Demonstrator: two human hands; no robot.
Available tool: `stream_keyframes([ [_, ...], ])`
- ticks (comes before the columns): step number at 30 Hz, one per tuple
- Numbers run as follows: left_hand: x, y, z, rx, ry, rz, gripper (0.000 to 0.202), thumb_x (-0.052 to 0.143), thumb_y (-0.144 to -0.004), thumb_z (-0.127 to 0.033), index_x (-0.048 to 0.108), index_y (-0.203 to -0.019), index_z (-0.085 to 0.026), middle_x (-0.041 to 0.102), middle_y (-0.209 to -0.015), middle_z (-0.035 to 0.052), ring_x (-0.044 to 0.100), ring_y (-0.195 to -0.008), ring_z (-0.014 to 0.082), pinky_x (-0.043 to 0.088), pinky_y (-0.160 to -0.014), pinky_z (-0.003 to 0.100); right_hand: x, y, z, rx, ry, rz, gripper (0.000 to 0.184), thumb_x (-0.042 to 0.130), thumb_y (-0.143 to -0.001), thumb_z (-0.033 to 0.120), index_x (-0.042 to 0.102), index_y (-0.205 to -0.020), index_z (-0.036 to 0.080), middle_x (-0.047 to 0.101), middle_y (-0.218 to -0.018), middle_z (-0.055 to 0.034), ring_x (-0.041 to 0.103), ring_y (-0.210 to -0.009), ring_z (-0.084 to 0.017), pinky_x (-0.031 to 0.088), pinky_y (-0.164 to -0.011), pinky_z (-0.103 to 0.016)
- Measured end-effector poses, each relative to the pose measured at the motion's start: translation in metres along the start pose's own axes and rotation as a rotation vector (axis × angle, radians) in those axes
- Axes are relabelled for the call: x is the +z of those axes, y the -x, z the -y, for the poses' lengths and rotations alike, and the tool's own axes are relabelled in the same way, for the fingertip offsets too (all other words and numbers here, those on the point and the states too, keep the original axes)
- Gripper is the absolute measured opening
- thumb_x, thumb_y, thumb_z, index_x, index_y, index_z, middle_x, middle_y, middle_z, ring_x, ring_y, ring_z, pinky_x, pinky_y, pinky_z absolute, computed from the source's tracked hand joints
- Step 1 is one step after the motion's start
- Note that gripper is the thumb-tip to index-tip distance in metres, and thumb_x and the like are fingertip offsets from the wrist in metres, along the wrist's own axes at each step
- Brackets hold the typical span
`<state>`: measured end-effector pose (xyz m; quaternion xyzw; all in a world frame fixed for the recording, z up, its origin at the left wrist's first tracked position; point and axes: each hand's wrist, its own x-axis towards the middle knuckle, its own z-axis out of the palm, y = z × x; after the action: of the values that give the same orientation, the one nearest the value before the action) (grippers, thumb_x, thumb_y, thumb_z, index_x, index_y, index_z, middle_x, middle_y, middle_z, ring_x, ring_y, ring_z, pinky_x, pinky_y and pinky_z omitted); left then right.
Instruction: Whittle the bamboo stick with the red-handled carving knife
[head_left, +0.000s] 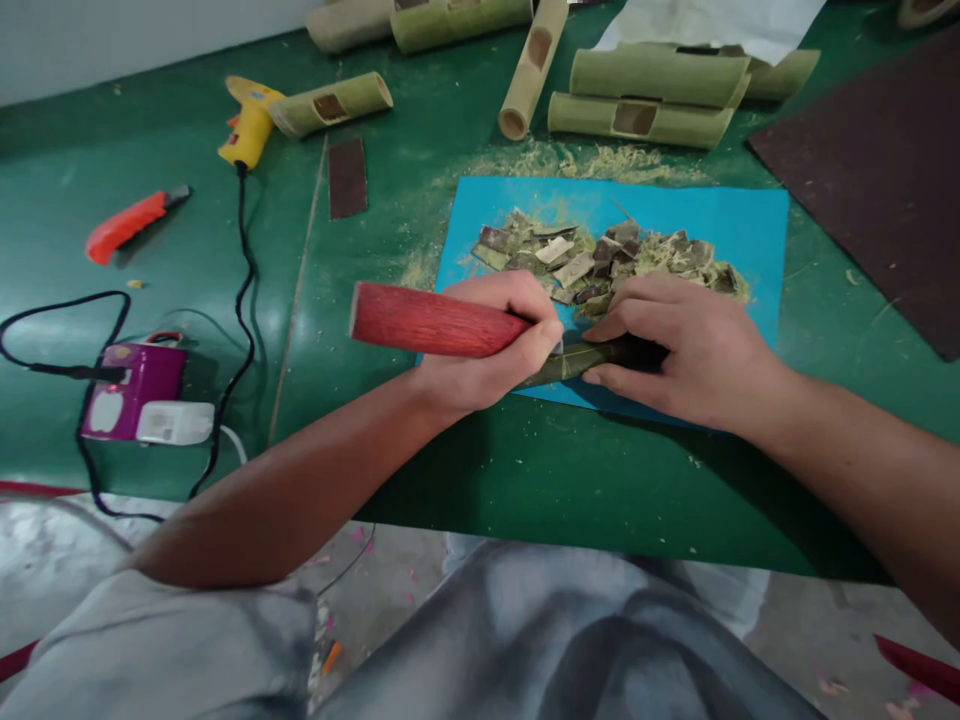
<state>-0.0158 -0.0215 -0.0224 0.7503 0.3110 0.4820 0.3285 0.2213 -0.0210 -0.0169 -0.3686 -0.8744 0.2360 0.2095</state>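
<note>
left hand [487,345] fisted round red-handled tool [427,320]; right hand [675,350] curled over bamboo strip [559,365], centre frame. i judge a slip could cut the right fingertips, which touch the tool end.

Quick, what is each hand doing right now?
Left hand: closed around the red wooden tool handle.
Right hand: closed over a green bamboo piece on the blue mat.

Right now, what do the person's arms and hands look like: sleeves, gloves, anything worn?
Left hand and right hand are bare: no gloves, rings or watch visible. Left forearm and right forearm are uncovered, with no cuff, cable or marking. Pale grey fabric overlaps the left arm near the elbow; sleeve or trouser leg, cannot tell.
</note>
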Motion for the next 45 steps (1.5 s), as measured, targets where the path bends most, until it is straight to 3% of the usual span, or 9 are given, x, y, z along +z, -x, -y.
stream_keyframes([
  [6,0.0,0.0,0.0,-0.007,0.034,0.041,0.023,0.069,-0.095,-0.025,0.063,-0.073,-0.02,0.069,-0.072,-0.0012,0.065,-0.065,0.0094,0.054,-0.064,0.024,0.001,0.002,-0.003,-0.063,0.018,-0.032,0.024,0.068,-0.096,0.044,0.076,-0.099,0.023,0.071,-0.094,-0.0088,0.067,-0.093,-0.029,0.049,-0.078,-0.042],
  [12,-0.003,-0.007,-0.006,-0.149,-0.068,0.047,0.024,0.07,-0.091,-0.027,0.065,-0.07,-0.018,0.07,-0.071,-0.0011,0.065,-0.064,0.0089,0.053,-0.062,0.023,0.001,0.003,-0.005,-0.148,0.095,-0.079,0.027,0.061,-0.102,0.044,0.079,-0.108,0.024,0.074,-0.105,-0.0109,0.068,-0.096,-0.03,0.051,-0.083,-0.043],
  [17,-0.005,-0.009,-0.01,-0.261,-0.124,0.065,0.019,0.072,-0.089,-0.026,0.066,-0.073,-0.018,0.072,-0.075,-0.0007,0.068,-0.069,0.0118,0.055,-0.069,0.027,0.001,0.001,-0.002,-0.125,0.169,-0.061,0.032,0.056,-0.106,0.044,0.076,-0.112,0.021,0.076,-0.103,-0.0124,0.067,-0.093,-0.03,0.049,-0.08,-0.043],
  [23,-0.003,-0.008,-0.002,-0.269,-0.077,0.038,0.023,0.072,-0.091,-0.031,0.064,-0.073,-0.019,0.07,-0.074,-0.0007,0.068,-0.07,0.0127,0.055,-0.069,0.028,0.003,0.004,-0.002,-0.129,0.178,-0.084,0.021,0.063,-0.099,0.037,0.072,-0.108,0.02,0.076,-0.106,-0.0135,0.068,-0.096,-0.032,0.051,-0.081,-0.045],
  [31,-0.003,-0.005,-0.006,-0.277,-0.125,0.057,0.024,0.073,-0.091,-0.033,0.065,-0.072,-0.021,0.072,-0.073,0.0004,0.068,-0.067,0.0124,0.055,-0.066,0.027,0.001,0.005,-0.003,-0.124,0.176,-0.058,0.02,0.07,-0.094,0.04,0.073,-0.106,0.024,0.073,-0.102,-0.0122,0.065,-0.095,-0.033,0.05,-0.08,-0.047],
  [34,-0.006,-0.003,-0.01,-0.206,-0.138,0.046,0.027,0.073,-0.094,-0.041,0.069,-0.075,-0.021,0.075,-0.077,0.0019,0.07,-0.069,0.0132,0.056,-0.065,0.027,0.0,0.005,-0.004,-0.137,0.17,-0.055,0.02,0.068,-0.095,0.041,0.074,-0.106,0.024,0.073,-0.1,-0.0115,0.065,-0.093,-0.032,0.049,-0.079,-0.045],
  [39,-0.013,0.001,-0.015,0.063,-0.105,0.103,0.041,0.067,-0.095,-0.062,0.073,-0.086,-0.023,0.079,-0.081,0.0035,0.072,-0.071,0.0146,0.059,-0.068,0.03,-0.002,0.005,-0.004,-0.222,0.157,-0.059,0.022,0.065,-0.098,0.04,0.074,-0.102,0.021,0.075,-0.097,-0.0108,0.067,-0.09,-0.028,0.049,-0.078,-0.042],
  [45,-0.006,0.008,-0.017,0.23,-0.085,0.06,0.03,0.066,-0.099,-0.049,0.072,-0.087,-0.022,0.078,-0.074,0.0033,0.074,-0.068,0.0148,0.06,-0.065,0.027,-0.003,0.004,-0.003,-0.263,0.139,-0.037,0.023,0.061,-0.099,0.038,0.073,-0.101,0.018,0.075,-0.095,-0.0117,0.068,-0.089,-0.027,0.052,-0.08,-0.041],
])
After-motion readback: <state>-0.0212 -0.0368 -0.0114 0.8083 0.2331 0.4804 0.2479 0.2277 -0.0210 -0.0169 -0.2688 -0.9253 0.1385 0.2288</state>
